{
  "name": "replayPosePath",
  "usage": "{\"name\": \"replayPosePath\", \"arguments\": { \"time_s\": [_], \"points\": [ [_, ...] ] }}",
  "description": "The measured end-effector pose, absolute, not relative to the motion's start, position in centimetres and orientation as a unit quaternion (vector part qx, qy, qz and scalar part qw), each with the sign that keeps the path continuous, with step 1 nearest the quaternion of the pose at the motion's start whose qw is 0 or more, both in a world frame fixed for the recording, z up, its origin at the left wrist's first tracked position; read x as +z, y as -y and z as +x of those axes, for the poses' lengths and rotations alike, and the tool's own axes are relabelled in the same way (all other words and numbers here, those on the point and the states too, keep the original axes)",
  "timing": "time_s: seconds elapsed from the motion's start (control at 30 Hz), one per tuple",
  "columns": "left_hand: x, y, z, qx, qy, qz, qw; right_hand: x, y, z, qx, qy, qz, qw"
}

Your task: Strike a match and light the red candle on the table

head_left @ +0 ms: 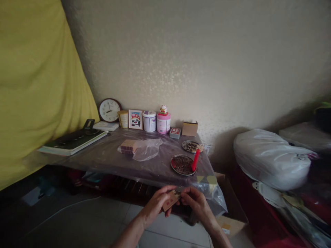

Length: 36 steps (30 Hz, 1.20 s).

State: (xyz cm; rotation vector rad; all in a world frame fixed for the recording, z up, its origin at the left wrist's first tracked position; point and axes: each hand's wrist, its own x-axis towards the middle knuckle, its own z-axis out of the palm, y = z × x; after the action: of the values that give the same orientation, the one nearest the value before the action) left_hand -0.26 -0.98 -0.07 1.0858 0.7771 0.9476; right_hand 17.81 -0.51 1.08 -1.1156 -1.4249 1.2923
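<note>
1. Two hands are in view at the bottom of the frame, held close together in front of the table's (108, 156) near edge.
2. One small box (170, 200) (tan, with red marks on its face) sits between them, low in the frame and just in front of the table.
3. The left hand (157, 204) is curled around the box, fingers and thumb clamped on its left side.
4. The right hand (197, 203) has its fingers bent and drawn together, the tips pinching the box's upper right end; whether it grips or only touches there is hard to tell.
5. On the table: two round dishes, the nearer dish (182, 165) holding dark bits and the farther dish (190, 146) behind it.
6. One red candle (196, 159) stands tilted at the nearer dish's right rim.
7. One stack of tan boxes (128, 146) lies mid-table, partly inside one clear plastic bag (147, 148).
8. Along the wall: one clock (109, 110), one framed picture (136, 119), three canisters (a beige one (123, 119), a white one (149, 121), a pink one (163, 123) with a small figurine (163, 109) on top).
9. One open cardboard box (189, 128) stands right of the pink canister, with a small red-and-white packet (175, 132) between them.
10. One white bag (271, 158) lies well to the right, off the table.
</note>
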Motion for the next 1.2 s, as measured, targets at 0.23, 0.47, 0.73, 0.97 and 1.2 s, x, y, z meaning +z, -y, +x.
{"name": "replayPosePath", "arguments": {
  "time_s": [0.23, 0.47, 0.73, 0.97, 1.2],
  "points": [
    [-0.6, 0.8, -0.2, 0.432, -0.349, 0.48, 0.679, 2.1, 0.7, 18.9, 0.409, 0.617, -0.464, 0.487],
    [-0.5, 0.9, 0.0, 0.415, -0.355, 0.491, 0.679, 2.0, 1.4, 18.4, 0.23, 0.751, -0.467, 0.405],
    [-0.1, 1.2, 0.2, 0.412, -0.351, 0.485, 0.687, 1.8, 1.7, 17.7, 0.301, 0.72, -0.466, 0.416],
    [0.2, 1.3, 0.0, 0.419, -0.359, 0.502, 0.666, 1.4, 1.2, 17.5, 0.446, 0.61, -0.426, 0.498],
    [0.4, 1.2, 0.1, 0.451, -0.407, 0.472, 0.639, 1.9, 0.7, 18.0, 0.467, 0.491, -0.451, 0.581]
  ]
}}
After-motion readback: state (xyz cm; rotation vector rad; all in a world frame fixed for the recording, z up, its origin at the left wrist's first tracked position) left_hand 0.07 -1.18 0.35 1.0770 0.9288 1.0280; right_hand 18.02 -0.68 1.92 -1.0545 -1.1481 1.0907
